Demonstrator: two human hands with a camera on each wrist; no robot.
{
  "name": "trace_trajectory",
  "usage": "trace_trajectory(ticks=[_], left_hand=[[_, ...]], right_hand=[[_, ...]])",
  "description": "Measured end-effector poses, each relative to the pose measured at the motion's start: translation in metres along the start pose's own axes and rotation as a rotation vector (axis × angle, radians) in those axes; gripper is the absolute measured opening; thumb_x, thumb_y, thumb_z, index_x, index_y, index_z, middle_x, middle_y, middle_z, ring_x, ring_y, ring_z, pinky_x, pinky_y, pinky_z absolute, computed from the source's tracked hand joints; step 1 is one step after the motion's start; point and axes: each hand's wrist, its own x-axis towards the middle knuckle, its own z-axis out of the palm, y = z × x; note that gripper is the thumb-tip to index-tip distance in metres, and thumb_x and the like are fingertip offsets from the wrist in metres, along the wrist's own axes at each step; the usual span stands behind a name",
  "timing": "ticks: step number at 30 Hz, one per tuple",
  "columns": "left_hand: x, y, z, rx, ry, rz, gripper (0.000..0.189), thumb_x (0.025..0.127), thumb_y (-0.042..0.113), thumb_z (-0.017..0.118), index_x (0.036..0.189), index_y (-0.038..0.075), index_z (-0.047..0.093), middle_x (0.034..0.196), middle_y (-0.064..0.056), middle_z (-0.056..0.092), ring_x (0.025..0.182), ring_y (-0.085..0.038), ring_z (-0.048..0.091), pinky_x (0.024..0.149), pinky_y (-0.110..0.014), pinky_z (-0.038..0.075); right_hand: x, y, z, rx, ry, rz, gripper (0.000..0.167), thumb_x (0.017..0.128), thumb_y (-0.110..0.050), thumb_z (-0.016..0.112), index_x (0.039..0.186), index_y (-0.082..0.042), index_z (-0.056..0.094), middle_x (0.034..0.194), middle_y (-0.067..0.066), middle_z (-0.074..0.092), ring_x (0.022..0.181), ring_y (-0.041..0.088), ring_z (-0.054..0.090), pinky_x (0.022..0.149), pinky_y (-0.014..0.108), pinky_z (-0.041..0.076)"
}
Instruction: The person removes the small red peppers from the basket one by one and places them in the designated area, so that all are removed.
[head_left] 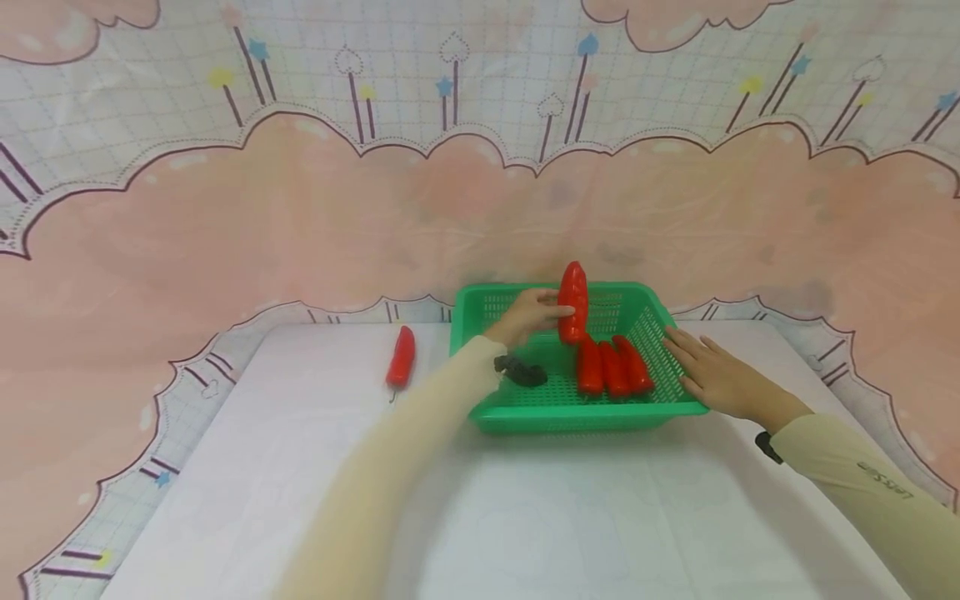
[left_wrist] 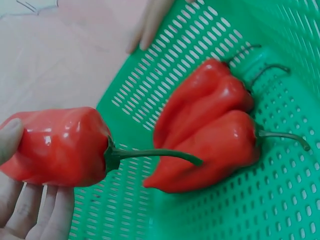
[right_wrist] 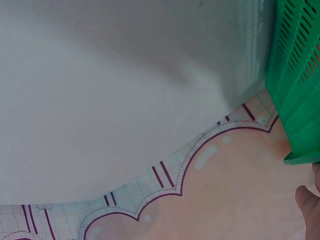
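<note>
My left hand [head_left: 528,317] grips a glossy red pepper [head_left: 573,300] over the green plastic basket [head_left: 585,410]. In the left wrist view, the thumb lies on one side of that pepper and the fingers beneath it, its green stem [left_wrist: 155,153] pointing toward the basket's inside. Three more red peppers [head_left: 615,369] lie side by side in the basket's right half. At the basket's right rim is my right hand [head_left: 716,377], fingers extended along the edge and holding nothing. The right wrist view catches only part of this hand [right_wrist: 311,205] beside the green rim.
Another red pepper [head_left: 402,358] lies on the white table [head_left: 315,467], left of the basket. Behind the table hangs a pink patterned cloth [head_left: 360,225], which also shows along the table's sides.
</note>
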Motion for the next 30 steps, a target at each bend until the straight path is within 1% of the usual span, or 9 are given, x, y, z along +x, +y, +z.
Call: trace_trajectory(ticks=[2,4,8,10,15,19,23,26,30], left_hand=[[-0.004,0.006,-0.002,-0.001,0.004,0.003,0.058,0.089,0.007,0.062,0.141,-0.001,0.037,0.139,-0.019,0.048,0.125,-0.031,0.052,0.104,-0.041,0.045],[-0.010,0.013,-0.005,0.006,-0.006,0.017,0.059,0.089,0.006,0.062,0.142,-0.001,0.036,0.139,-0.019,0.047,0.125,-0.031,0.051,0.105,-0.041,0.044],[-0.022,0.023,-0.010,0.033,-0.032,0.051,0.054,0.090,0.006,0.060,0.140,0.000,0.039,0.136,-0.019,0.050,0.125,-0.032,0.050,0.106,-0.042,0.043],[-0.028,0.028,-0.014,0.052,-0.033,0.059,0.053,0.090,0.006,0.061,0.139,0.000,0.040,0.135,-0.019,0.051,0.125,-0.031,0.051,0.105,-0.041,0.043],[-0.043,0.035,-0.021,0.091,-0.012,0.070,0.055,0.088,0.006,0.063,0.139,0.000,0.041,0.135,-0.018,0.051,0.125,-0.031,0.051,0.104,-0.041,0.045],[-0.056,0.041,-0.028,0.079,-0.004,0.079,0.052,0.089,0.005,0.062,0.137,-0.001,0.043,0.133,-0.019,0.052,0.123,-0.031,0.052,0.102,-0.041,0.046],[-0.068,0.048,-0.036,0.081,0.018,0.080,0.051,0.089,0.006,0.062,0.136,0.001,0.045,0.133,-0.018,0.053,0.122,-0.030,0.053,0.102,-0.039,0.047],[-0.077,0.055,-0.044,0.083,0.037,0.082,0.052,0.089,0.005,0.062,0.137,0.001,0.044,0.134,-0.017,0.052,0.123,-0.030,0.052,0.103,-0.039,0.046],[-0.089,0.061,-0.059,0.081,0.043,0.083,0.054,0.089,0.006,0.061,0.139,0.002,0.040,0.139,-0.017,0.047,0.127,-0.031,0.049,0.106,-0.041,0.043]], right_hand=[[-0.001,-0.001,0.000,0.000,0.012,-0.008,0.056,0.095,-0.019,0.045,0.142,0.008,0.030,0.151,0.027,0.024,0.138,0.043,0.023,0.111,0.061,0.021],[0.000,-0.001,-0.001,0.003,0.014,-0.007,0.056,0.095,-0.019,0.045,0.142,0.008,0.030,0.150,0.027,0.024,0.138,0.043,0.024,0.111,0.061,0.021],[0.000,-0.002,-0.001,-0.006,0.005,0.004,0.056,0.094,-0.018,0.045,0.141,0.008,0.030,0.150,0.027,0.024,0.138,0.043,0.024,0.111,0.062,0.022],[0.000,-0.002,-0.002,0.004,-0.002,0.010,0.056,0.094,-0.017,0.045,0.142,0.009,0.030,0.151,0.027,0.024,0.138,0.043,0.023,0.111,0.062,0.021],[-0.001,-0.002,-0.003,0.027,-0.006,0.007,0.057,0.095,-0.019,0.045,0.142,0.008,0.028,0.151,0.027,0.022,0.139,0.043,0.022,0.114,0.060,0.017],[-0.001,-0.001,-0.002,0.030,-0.014,0.003,0.057,0.096,-0.020,0.044,0.143,0.008,0.027,0.152,0.027,0.021,0.140,0.043,0.021,0.115,0.059,0.015],[-0.001,-0.001,-0.002,0.030,-0.018,0.003,0.057,0.096,-0.020,0.044,0.143,0.008,0.028,0.152,0.027,0.021,0.140,0.042,0.021,0.115,0.058,0.015],[-0.001,-0.001,-0.002,0.029,-0.017,0.001,0.056,0.096,-0.020,0.044,0.143,0.008,0.028,0.152,0.027,0.022,0.140,0.042,0.021,0.115,0.059,0.015],[-0.001,-0.002,-0.002,0.030,-0.018,-0.003,0.057,0.096,-0.021,0.043,0.143,0.008,0.028,0.152,0.027,0.022,0.139,0.042,0.021,0.114,0.059,0.016]])
